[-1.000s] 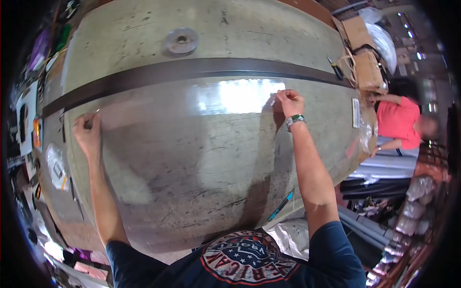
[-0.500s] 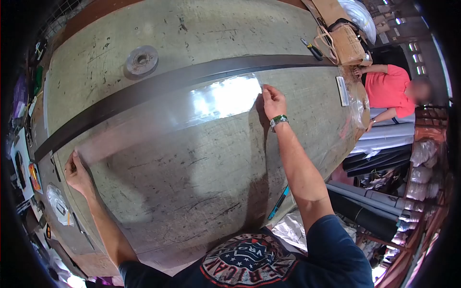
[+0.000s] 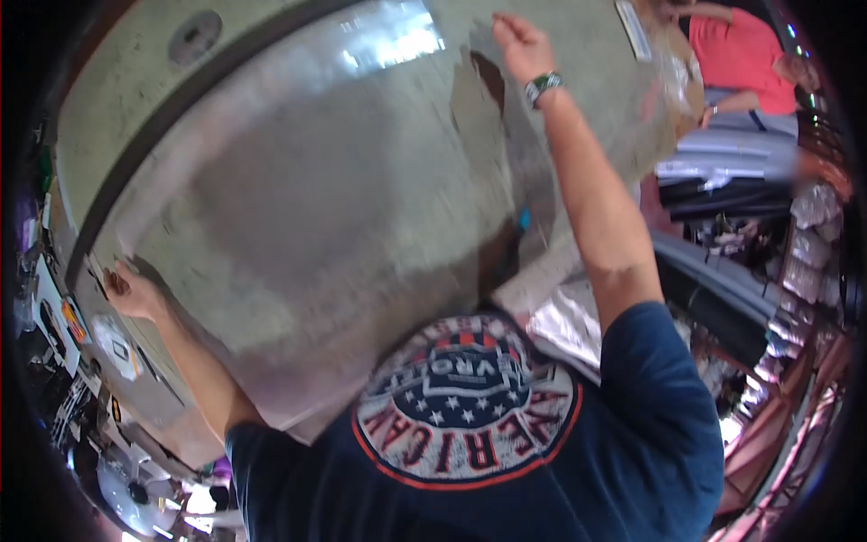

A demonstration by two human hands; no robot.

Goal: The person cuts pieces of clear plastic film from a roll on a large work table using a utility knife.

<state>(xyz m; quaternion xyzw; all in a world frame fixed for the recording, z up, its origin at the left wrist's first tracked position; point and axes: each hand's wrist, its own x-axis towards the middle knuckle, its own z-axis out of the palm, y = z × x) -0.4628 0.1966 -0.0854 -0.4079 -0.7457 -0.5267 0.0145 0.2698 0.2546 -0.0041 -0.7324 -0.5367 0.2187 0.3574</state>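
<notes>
A: How do the hands stand?
B: The right hand is raised with its fingers bent in toward one another; blur keeps me from telling whether the tips meet, and I see nothing in them. The left hand has curled fingers, and I can't tell if they grip anything

A: And the clear strip?
B: The clear strip stretches between them across the worktop. Its shiny end is near the right fingertips but apart from them; its faint other end runs down close to the left hand, contact unclear

A: Which step is that?
B: I'd judge it's positioning the strip lengthwise; adjusting it from here would call for a light hold at each end and even tension

A: What's farther out?
B: A dark band runs alongside the strip, with a round disc beyond it. Past the right hand, a person in a coral top is at the worktop's edge
</notes>
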